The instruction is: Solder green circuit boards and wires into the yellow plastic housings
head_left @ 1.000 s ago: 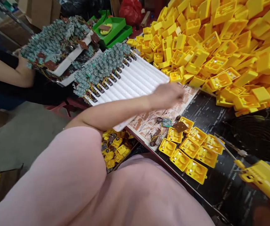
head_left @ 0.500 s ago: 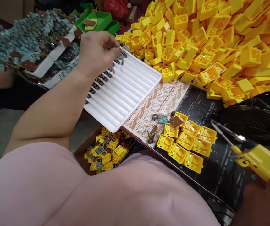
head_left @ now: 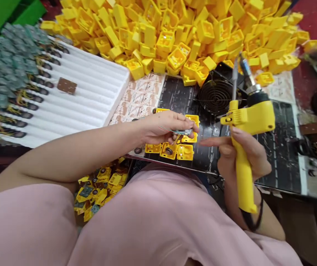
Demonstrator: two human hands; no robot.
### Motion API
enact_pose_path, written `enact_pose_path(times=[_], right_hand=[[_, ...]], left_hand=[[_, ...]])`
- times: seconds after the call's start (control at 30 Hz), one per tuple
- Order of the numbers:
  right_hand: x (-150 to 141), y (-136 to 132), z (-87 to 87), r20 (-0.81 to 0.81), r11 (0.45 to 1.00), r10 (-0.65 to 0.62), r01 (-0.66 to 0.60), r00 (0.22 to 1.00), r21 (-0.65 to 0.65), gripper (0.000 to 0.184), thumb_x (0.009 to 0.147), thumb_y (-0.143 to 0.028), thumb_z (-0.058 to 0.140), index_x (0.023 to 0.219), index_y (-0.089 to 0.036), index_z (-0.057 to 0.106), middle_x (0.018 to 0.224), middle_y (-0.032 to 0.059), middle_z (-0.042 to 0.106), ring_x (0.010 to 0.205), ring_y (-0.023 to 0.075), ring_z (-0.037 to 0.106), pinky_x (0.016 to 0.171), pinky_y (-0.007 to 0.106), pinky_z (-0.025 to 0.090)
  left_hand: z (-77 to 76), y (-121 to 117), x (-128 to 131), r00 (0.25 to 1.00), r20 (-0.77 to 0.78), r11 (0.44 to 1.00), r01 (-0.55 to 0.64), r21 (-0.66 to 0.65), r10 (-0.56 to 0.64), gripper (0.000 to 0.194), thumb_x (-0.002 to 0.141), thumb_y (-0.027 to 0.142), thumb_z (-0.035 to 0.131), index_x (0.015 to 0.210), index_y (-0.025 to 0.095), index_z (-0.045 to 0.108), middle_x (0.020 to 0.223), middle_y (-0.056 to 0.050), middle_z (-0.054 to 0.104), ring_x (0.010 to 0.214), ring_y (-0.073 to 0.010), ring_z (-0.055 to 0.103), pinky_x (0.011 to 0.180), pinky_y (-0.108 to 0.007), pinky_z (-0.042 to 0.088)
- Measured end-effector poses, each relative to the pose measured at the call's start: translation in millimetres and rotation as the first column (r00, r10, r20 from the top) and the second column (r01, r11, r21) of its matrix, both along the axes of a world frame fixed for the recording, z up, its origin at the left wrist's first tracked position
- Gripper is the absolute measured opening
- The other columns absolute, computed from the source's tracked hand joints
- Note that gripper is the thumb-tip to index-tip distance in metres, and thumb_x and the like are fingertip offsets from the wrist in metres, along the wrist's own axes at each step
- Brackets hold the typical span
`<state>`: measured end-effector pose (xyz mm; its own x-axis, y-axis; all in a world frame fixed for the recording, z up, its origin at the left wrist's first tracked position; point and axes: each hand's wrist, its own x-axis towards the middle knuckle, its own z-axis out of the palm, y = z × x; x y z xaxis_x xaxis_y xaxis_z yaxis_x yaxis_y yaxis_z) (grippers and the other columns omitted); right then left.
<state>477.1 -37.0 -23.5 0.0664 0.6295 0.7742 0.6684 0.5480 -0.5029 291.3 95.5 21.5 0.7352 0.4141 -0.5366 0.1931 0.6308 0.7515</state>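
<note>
Your left hand (head_left: 172, 127) is closed in a pinch, thumb against fingers, on a wired circuit board (head_left: 185, 132). You hold this board above the open yellow casings (head_left: 185, 152) grouped near the front edge of the bench (head_left: 282, 159); thin yellow wires (head_left: 177, 139) hang below your fingers. A round speaker (head_left: 169, 151) sits in the middle casing of the front row; whether the wires join it cannot be told.

Your right hand (head_left: 254, 153) is curled around the handle of a yellow soldering gun (head_left: 259, 118), one finger extended toward your left hand. The gun's tip points toward the back edge, apart from the circuit board.

A black fan (head_left: 216, 96) stands between the grouped casings and a heap of casings (head_left: 147, 35) along the back edge. At your left, a white foam tray (head_left: 92, 99) carries rows of boards (head_left: 9, 70) along its left edge, with one brown board (head_left: 66, 85) just beside them.
</note>
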Motion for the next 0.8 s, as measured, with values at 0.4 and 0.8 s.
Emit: enact_pose_path(times=[0.4, 0.8], right_hand=[[-3.8, 2.2, -0.4, 0.042, 0.995, 0.047, -0.051, 0.998, 0.082, 0.054, 0.091, -0.005, 0.083, 0.135, -0.031, 0.066, 0.106, -0.0011, 0.084, 0.096, 0.0212, 0.084, 0.095, 0.037, 0.072], [-18.8, 2.6, -17.1, 0.067, 0.997, -0.049, 0.044, 0.997, 0.069, 0.047, 0.091, -0.020, 0.090, 0.130, -0.029, 0.065, 0.101, -0.0027, 0.083, 0.085, 0.0186, 0.083, 0.081, 0.030, 0.072]], left_hand=[[-12.8, -24.3, -1.1, 0.982, 0.066, 0.980, -0.182, 0.079, 0.177, 0.011, 0.091, 0.027, 0.082, 0.094, 0.016, 0.083, 0.094, -0.006, 0.082, 0.075, -0.0110, 0.073, 0.046, -0.013, 0.041], [-26.0, -43.4, 6.6, 0.890, 0.363, 0.817, -0.417, 0.400, 0.277, 0.047, 0.074, 0.065, 0.097, 0.084, 0.021, 0.083, 0.081, 0.000, 0.081, 0.076, -0.0137, 0.077, 0.074, -0.026, 0.062]])
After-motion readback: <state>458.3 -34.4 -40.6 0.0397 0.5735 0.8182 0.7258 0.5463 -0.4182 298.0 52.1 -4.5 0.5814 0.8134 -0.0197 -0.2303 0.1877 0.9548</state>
